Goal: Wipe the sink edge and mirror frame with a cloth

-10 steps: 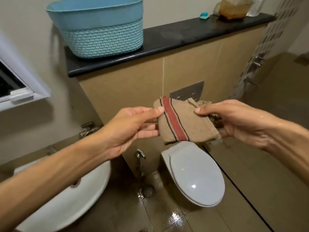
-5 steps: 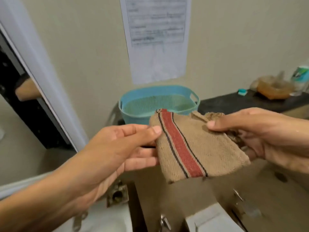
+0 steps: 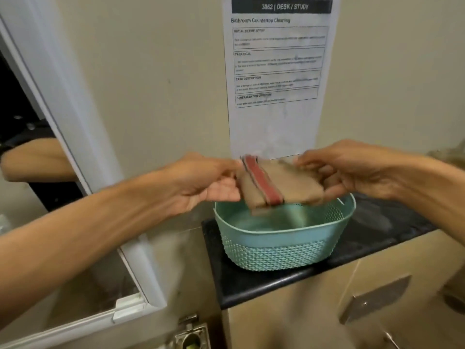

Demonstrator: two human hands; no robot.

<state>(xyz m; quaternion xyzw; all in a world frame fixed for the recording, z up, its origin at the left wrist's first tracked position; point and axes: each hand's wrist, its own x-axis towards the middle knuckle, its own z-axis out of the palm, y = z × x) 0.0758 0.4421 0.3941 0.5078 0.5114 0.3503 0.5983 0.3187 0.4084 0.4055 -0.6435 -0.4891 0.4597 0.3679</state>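
Cloth [image 3: 279, 183] (tan, red stripe) pinched at its ends by left hand [image 3: 201, 181] and right hand [image 3: 352, 170], fingers closed, above teal basket [image 3: 281, 248].

Soft even indoor light, motion blur throughout, wide-angle edge distortion

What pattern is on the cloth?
Tan weave with a red stripe edged in dark lines, on the cloth, head view.

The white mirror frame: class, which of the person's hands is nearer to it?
Left. The left hand grips the cloth just right of the mirror frame; the right hand holds the cloth's far end, farther right.
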